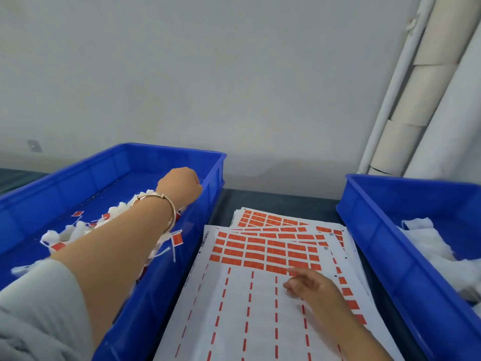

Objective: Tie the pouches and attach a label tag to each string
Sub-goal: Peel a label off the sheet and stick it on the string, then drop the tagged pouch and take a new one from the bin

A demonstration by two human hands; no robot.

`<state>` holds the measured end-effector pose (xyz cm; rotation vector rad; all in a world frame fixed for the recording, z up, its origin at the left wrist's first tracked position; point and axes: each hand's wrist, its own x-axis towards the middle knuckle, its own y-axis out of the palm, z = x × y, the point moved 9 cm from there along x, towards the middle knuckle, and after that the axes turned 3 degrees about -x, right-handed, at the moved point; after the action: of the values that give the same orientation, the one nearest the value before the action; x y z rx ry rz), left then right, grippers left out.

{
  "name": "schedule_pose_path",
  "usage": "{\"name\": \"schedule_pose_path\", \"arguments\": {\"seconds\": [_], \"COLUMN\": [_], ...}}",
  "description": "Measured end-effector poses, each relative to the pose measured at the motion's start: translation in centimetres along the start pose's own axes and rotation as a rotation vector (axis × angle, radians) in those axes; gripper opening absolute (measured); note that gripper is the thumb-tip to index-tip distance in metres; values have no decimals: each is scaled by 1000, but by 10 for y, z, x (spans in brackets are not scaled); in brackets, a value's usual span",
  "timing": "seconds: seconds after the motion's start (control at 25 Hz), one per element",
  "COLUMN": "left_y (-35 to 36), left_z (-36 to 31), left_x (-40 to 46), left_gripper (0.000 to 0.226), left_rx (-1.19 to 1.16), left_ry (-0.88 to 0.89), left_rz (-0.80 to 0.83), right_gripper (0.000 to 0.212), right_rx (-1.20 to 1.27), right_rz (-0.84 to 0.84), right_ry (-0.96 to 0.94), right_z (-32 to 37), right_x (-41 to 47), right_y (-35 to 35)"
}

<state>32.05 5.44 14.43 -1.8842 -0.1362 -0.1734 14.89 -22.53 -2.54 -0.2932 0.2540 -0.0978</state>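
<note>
Left hand (179, 186) reaching out over the left blue bin (125, 295), back of the hand toward the camera, fingers curled down and hidden, so cannot tell whether anything is pinched or the fist is bare. Metal bangle (166, 204) around the left wrist, grey sleeve (39, 308) pushed up near the elbow. Under and beside the forearm, inside the left blue bin, a heap of white pouches (75, 230) with strings and small red label tags (177, 239) already on them, some hidden by the arm. Right hand (312, 285) resting on the top label sheet (234, 308), fingers loosely spread and slightly bent, fingertips near the lower edge of the remaining block of red labels (265, 252), nothing held. Lower part of that sheet stripped, only red dashed lines and a column of red pieces along the right edge left. More label sheets stacked beneath, fanned out toward the back, all lying on the dark table (281, 199) between the two bins. Right blue bin (390, 269) at the right edge, holding crumpled white fabric (429, 243), only partly in view. Pale wall behind, and cream cardboard tubes (426, 95) leaning in the right corner next to a white pipe.
</note>
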Motion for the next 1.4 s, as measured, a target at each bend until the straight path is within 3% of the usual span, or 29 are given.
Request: {"name": "schedule_pose_path", "arguments": {"seconds": [0.12,0.32,0.4,0.52,0.64,0.72,0.8,0.84,0.92,1.08,1.2,1.4], "left_y": [-2,79,119,166,188,193,197,198,199,199,198,195], "left_z": [-56,-129,-141,-148,-153,-152,-149,-149,-149,-147,-147,-146], "left_x": [-24,-94,-126,-165,-181,-180,-178,-178,-177,-176,-177,-179], "left_gripper": [24,25,23,33,49,54,55,56,56,56,55,55], "left_rx": [-15,-78,-191,-337,-130,-95,-100,-96,-87,-89,-87,-102], "left_ry": [131,262,287,319,482,499,487,484,470,456,449,446], "left_rz": [3,315,395,458,314,243,221,219,215,202,204,212], "right_gripper": [8,10,18,15,31,38,46,51,56,58,48,61], "right_rx": [-129,-392,-425,-264,-278,-677,-1015,-1069,-1009,-932,-782,-869], "right_rz": [6,-103,-204,-416,-700,-658,-454,-360,-275,-424,-489,-437], "right_ry": [4,-125,-183,-197,-235,-126,68,166,268,147,149,146], "right_z": [7,48,71,102,127,120,75,47,5,-10,-19,-12], "right_x": [-6,-10,-13,-23,-41,-38,-29,-28,-28,-27,-27,-23], "right_y": [6,-10,-35,-106,-195,-229,-246,-253,-264,-284,-289,-272]}}
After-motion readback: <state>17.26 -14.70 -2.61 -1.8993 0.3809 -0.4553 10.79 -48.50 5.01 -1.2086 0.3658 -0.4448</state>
